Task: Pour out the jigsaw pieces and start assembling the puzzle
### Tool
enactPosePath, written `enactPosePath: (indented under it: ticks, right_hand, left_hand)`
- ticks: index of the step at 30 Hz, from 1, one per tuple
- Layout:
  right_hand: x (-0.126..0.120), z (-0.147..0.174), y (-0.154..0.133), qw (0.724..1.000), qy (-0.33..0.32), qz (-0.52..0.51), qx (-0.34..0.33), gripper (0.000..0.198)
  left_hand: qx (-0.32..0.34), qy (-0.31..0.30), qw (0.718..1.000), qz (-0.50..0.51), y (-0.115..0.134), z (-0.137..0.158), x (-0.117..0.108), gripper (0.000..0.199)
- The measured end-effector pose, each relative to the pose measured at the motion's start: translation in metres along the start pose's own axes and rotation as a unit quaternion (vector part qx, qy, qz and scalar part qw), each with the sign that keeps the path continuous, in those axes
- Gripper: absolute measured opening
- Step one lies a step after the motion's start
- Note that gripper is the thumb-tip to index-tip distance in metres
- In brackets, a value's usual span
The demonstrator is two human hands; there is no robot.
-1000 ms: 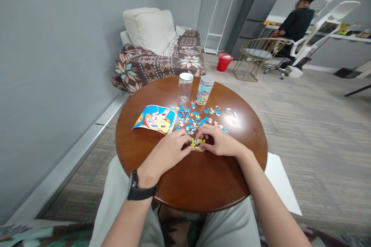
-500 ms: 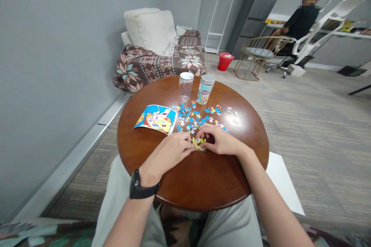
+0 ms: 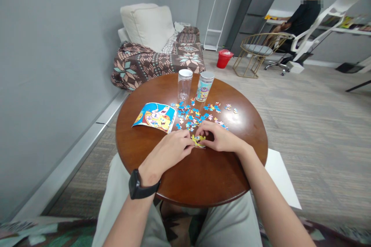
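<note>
Several joined yellow jigsaw puzzle pieces (image 3: 198, 141) lie on the round brown table (image 3: 199, 179) between my hands. My left hand (image 3: 175, 146), with a black watch (image 3: 139, 186) on its wrist, holds their left edge with closed fingers. From the right, my right hand (image 3: 218, 136) has its thumb and fingers curled onto the same pieces; its fingertips are partly hidden. Just beyond my hands lie loose jigsaw pieces (image 3: 189, 114), mostly blue. A curled picture sheet (image 3: 156, 116) with cartoon figures sits to their left.
A clear jar (image 3: 184, 85) with a white lid and a cartoon-printed can (image 3: 204, 87) stand at the table's far side. Past the table are a covered sofa (image 3: 156, 56), a red bin (image 3: 224, 59), a gold-framed chair (image 3: 257, 52) and a person in black (image 3: 307, 17).
The whole view has shifted slightly. Both hands stay on the joined puzzle pieces with almost no visible movement. In the background, the person has moved a little.
</note>
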State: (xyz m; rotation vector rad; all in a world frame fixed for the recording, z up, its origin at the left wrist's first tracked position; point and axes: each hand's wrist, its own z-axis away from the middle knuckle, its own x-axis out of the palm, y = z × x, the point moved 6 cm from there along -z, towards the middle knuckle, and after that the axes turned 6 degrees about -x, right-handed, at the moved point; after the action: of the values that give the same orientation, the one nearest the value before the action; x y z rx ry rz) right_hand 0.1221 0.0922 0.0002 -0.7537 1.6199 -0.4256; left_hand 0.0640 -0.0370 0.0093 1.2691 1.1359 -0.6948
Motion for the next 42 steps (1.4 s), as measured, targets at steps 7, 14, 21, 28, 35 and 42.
enactPosePath:
  ticks: [7,14,21,28,35,42]
  right_hand:
    - [-0.003,0.000,-0.007,1.000,0.006,-0.011,-0.010,0.011]
    - [-0.044,0.016,0.027,0.939,0.277,0.146,0.142,0.012]
    - [-0.046,0.027,0.051,0.915,0.297,0.194,0.191,0.008]
    - [-0.034,0.017,0.035,0.949,0.230,0.187,0.110,0.014]
    - [-0.030,0.014,0.034,0.963,0.199,0.160,0.083,0.009]
    - [-0.029,0.014,0.032,0.966,0.166,0.179,0.088,0.012]
  left_hand:
    - [-0.037,0.029,0.999,0.025,-0.004,0.000,-0.004,0.010]
    - [-0.001,0.056,0.998,0.024,-0.002,0.001,-0.004,0.023]
    - [0.026,0.030,0.999,0.035,0.001,0.001,-0.001,0.017]
    - [0.007,0.047,0.997,0.056,-0.001,0.003,-0.004,0.020]
    - [0.037,0.037,0.996,0.068,0.001,0.005,-0.002,0.025]
    - [-0.031,0.093,0.995,0.025,-0.007,0.003,-0.009,0.022]
